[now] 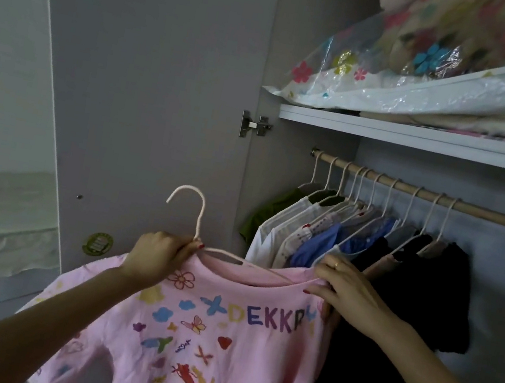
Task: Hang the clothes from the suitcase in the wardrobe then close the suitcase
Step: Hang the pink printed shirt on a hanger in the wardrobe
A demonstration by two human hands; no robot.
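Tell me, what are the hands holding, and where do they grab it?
The left hand grips the hanger at the base of its hook, with the pink shirt on it. The right hand pinches the shirt's collar at the shoulder.

The pink shirt (200, 344) runs off the bottom edge at 6 o'clock; its printed word is partly covered by the right hand (350, 291); the wooden rail (477, 212) exits at 3 o'clock; the bagged bedding (401, 65) blurs toward 1 o'clock.
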